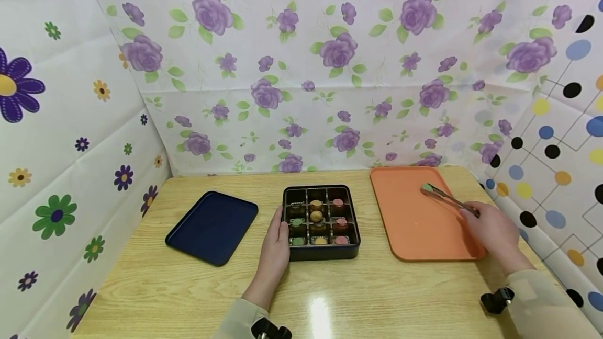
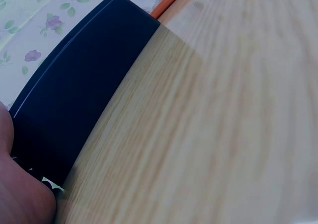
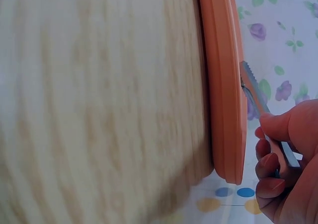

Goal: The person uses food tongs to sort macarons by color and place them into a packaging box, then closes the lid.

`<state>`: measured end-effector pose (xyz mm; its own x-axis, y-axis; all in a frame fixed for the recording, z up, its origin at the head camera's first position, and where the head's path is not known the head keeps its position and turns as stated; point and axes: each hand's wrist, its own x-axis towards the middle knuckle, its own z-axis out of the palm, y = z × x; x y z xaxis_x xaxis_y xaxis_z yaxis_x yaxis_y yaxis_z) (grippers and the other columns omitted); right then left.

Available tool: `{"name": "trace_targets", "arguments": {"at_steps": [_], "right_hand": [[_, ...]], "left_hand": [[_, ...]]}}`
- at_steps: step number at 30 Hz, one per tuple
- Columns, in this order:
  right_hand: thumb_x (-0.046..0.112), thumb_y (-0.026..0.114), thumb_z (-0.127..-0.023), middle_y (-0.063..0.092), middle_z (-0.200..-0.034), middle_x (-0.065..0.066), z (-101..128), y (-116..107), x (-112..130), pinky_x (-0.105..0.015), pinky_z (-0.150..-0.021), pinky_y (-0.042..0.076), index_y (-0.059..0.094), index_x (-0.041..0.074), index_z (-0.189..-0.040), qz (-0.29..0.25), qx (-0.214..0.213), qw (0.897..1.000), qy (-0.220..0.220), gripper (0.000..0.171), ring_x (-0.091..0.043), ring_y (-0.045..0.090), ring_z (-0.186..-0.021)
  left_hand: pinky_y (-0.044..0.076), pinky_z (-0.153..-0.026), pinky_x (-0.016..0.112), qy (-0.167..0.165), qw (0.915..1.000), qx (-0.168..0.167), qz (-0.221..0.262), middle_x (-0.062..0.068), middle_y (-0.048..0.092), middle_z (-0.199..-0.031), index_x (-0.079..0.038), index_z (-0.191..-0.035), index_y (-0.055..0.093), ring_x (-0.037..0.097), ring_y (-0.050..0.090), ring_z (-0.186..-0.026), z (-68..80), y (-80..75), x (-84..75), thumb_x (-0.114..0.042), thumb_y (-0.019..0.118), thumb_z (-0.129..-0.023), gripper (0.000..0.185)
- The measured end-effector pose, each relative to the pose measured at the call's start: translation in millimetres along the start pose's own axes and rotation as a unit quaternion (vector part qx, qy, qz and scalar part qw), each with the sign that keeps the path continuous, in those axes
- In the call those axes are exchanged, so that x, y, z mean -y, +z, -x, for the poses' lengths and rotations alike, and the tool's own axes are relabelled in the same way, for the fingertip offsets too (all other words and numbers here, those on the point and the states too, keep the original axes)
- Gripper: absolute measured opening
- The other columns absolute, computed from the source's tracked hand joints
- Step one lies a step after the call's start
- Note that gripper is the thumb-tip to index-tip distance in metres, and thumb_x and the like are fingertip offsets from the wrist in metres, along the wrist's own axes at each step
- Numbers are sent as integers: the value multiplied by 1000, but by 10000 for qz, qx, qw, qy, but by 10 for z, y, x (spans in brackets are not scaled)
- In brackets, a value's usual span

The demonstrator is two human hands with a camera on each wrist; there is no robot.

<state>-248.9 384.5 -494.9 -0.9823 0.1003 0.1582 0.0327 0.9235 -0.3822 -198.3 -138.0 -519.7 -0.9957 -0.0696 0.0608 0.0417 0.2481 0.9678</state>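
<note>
A black box with a grid of compartments sits mid-table, holding several round sweets in green, yellow and pink. My left hand rests flat against the box's left side, fingers straight; the left wrist view shows the box's dark wall. My right hand grips metal tongs over the orange tray. The tong tips pinch a green sweet above the tray's far part. In the right wrist view the tongs reach past the tray's rim.
A dark blue tray lies left of the box. Flowered sheets wall in the wooden table on the left and back, and a dotted sheet on the right.
</note>
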Motion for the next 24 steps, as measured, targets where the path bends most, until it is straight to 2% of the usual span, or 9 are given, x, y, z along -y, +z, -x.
{"name": "trace_targets", "arguments": {"at_steps": [7, 15, 24], "right_hand": [[31, 67, -113, 75, -118, -32, 36, -3, 90, -38, -53, 46, 73, 0, -137, -19, -157, 9998, -140, 40, -48, 71, -90], [31, 68, -113, 75, -121, -32, 54, -17, 230, -42, -53, 47, 74, 1, -137, -18, -338, 9989, -319, 40, -52, 71, -95], [32, 69, -113, 73, -126, -32, 80, -70, 439, -40, -52, 46, 74, 1, -139, -163, -388, 9979, -487, 41, -45, 72, -88]], "left_hand": [[21, -131, 65, 26, 10000, -20, 1, 8, 19, -183, -19, -179, 20, 38, 19, -167, 0, 6, 13, -27, 35, -124, 57], [22, -131, 65, 11, 10000, -48, -56, 8, 20, -183, -21, -179, 21, 38, 20, -167, -6, 9, 13, -28, 35, -124, 57], [22, -132, 64, -23, 10000, -25, -37, 6, 19, -183, -21, -179, 20, 36, 20, -167, -3, 6, 9, -28, 35, -124, 57]]}}
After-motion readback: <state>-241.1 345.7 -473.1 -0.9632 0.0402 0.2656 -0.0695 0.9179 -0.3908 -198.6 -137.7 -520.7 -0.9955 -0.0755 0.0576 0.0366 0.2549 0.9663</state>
